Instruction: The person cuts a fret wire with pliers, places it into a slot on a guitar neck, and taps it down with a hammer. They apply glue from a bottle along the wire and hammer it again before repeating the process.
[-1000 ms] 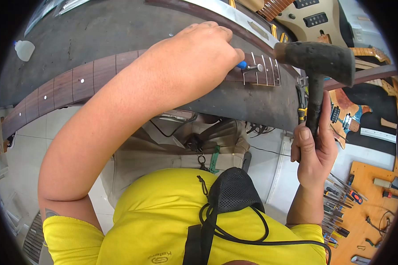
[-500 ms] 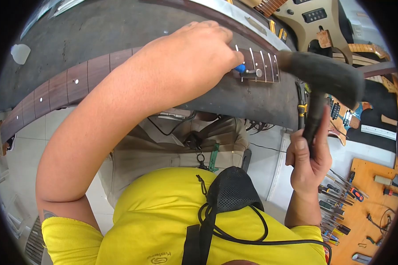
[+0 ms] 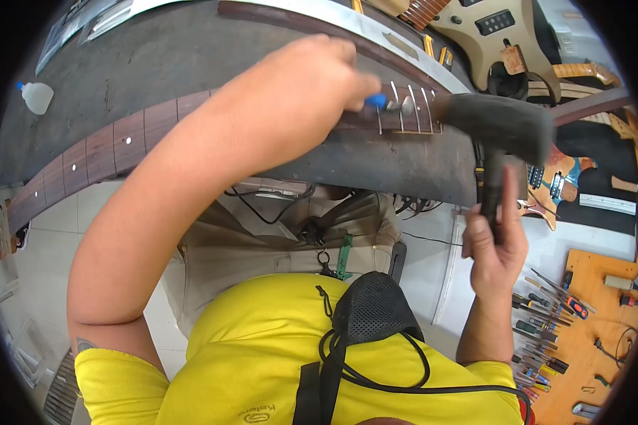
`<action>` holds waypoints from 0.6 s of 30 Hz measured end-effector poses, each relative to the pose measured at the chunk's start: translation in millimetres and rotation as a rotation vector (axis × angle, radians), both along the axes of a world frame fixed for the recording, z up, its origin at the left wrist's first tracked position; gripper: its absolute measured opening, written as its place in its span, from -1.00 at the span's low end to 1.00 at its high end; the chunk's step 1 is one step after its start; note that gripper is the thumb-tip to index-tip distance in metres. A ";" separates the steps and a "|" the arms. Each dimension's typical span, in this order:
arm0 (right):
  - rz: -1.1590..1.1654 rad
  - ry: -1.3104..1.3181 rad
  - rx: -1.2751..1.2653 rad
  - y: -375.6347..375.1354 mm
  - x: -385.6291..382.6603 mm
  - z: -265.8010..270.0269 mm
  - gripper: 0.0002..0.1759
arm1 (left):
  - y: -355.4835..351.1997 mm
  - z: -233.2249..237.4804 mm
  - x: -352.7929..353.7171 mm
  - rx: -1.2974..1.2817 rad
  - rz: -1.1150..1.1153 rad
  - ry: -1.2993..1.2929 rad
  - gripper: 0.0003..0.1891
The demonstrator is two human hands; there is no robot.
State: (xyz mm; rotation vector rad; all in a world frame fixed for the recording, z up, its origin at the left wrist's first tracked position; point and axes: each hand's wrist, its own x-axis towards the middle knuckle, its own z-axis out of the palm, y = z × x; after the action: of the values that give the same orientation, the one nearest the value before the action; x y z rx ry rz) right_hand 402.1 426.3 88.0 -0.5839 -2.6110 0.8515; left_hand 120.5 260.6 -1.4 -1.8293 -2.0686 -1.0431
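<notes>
My right hand [image 3: 500, 251] is closed round the handle of a hammer [image 3: 503, 124] with a thick dark head and a brown face. The hammer is raised at the right end of a dark wooden fretboard [image 3: 131, 134], its face close to the fretted end. My left hand [image 3: 319, 74] is closed over the fretboard on a small blue-handled tool [image 3: 376, 100] with a blurred metal end; most of it is hidden by the fingers. Bright metal frets [image 3: 424, 110] cross the right end. Bare slots and white dots mark the left part.
The fretboard lies on a dark workbench [image 3: 397, 166]. Behind it runs a long metal strip [image 3: 333, 14]. A small bottle [image 3: 37, 97] with a blue cap stands at the left. Guitar bodies [image 3: 500, 25] lie at the upper right, hand tools [image 3: 546, 312] on the lower right.
The hammer has shifted left, towards the frets. My left hand and the blue-handled tool have moved a little left along the fretboard. The camera view has shifted slightly.
</notes>
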 end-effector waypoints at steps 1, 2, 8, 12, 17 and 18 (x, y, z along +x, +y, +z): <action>-0.065 0.093 -0.022 3.5 -1.9 -3.2 -0.18 | 1.1 2.3 -2.3 0.072 0.031 -0.145 -0.76; -0.097 0.139 -0.042 8.2 -3.3 -4.8 -0.19 | -0.1 6.7 -4.9 0.145 0.061 -0.285 -0.77; -0.235 0.073 0.140 86.8 26.8 -28.0 -0.36 | -57.0 59.8 -4.2 -0.081 0.406 -0.036 -0.81; -0.356 -0.051 0.026 95.2 32.7 -42.4 -0.38 | -80.1 40.2 -33.0 -0.149 0.493 0.138 -0.81; -0.332 -0.017 0.082 96.2 26.3 -64.8 -0.38 | -90.1 15.4 -60.8 -0.243 0.598 0.039 -0.79; -0.345 -0.027 0.096 94.1 23.2 -66.1 -0.38 | -90.5 12.5 -61.7 -0.262 0.640 0.035 -0.79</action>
State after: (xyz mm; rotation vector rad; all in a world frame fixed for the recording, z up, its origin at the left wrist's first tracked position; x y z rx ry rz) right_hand 425.3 520.4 21.9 -0.9860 -2.4546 0.6082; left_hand 58.8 170.1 11.1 -1.1016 -2.5924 -0.5837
